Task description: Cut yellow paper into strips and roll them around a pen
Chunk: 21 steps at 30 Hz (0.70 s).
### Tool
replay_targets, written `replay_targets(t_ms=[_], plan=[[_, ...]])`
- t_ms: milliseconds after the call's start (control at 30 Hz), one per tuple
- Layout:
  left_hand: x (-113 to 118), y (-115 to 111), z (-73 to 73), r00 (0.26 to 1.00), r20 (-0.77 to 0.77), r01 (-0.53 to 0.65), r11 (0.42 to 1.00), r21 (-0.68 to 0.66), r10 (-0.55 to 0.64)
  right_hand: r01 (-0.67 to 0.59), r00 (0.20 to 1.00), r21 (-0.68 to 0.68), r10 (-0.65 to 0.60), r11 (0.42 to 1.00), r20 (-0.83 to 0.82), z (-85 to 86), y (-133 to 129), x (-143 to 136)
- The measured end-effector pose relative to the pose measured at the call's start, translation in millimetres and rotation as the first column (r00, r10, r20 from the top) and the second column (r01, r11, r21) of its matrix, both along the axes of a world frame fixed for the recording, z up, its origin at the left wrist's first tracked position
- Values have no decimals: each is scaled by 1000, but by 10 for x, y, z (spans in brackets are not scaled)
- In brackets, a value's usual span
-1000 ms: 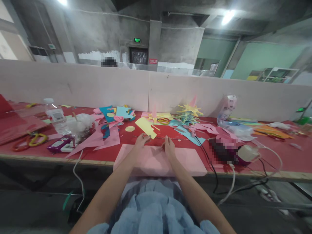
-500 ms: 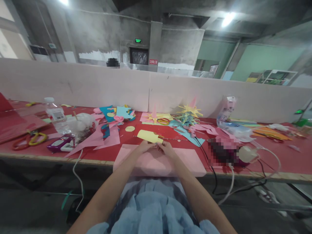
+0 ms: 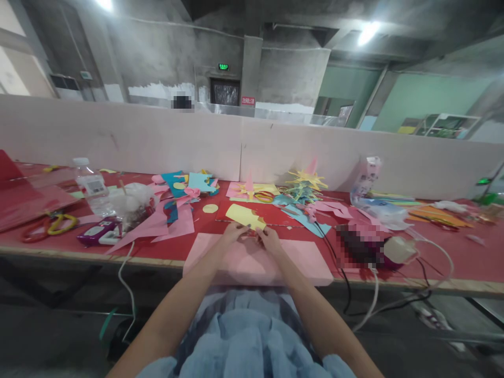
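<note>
My left hand is closed on the lower edge of a piece of yellow paper, thumb on top. The fingers of my right hand pinch the same paper at its lower right corner. The paper's right edge looks notched, and it tilts up away from me. Both hands are above the far edge of a pink sheet at the table's front. Behind the paper lies a red sheet. A round yellow paper disc rests left of it. My fingertips are partly hidden, and small details there are blurred.
Pink and blue paper scraps lie to the left, beside a plastic bottle and scissors. A layered paper tree stands behind, right of more scissors. Cords hang over the right front edge. A white partition closes the back.
The yellow paper has shifted slightly right and tipped up, showing more of its notched right edge. My left hand has moved up a little with it.
</note>
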<state>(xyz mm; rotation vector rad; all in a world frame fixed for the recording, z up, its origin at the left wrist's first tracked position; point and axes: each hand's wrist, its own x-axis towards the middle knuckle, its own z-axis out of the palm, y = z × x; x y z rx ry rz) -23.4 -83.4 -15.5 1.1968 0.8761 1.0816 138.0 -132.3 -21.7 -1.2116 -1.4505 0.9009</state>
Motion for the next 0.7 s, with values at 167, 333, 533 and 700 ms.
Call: replay_targets(t_ms=[167,333,533,700], plan=[[-15,53,-31,997,59,-56,998,-38,58,32,999,-7,-32,999,-11,27,-26,-12],[-56,45,-14,962,221,-156,987,-39,161,100,995,-19,-100,995,-16,53,-45,-12],[-92,64,35,926,297,-221,973,-69,231,107,994,-32,-108,994,-29,66,-51,-14],[-119,44,32,904,329,-259,962,-89,274,126,991,-21,-126,992,-31,88,-79,-20]])
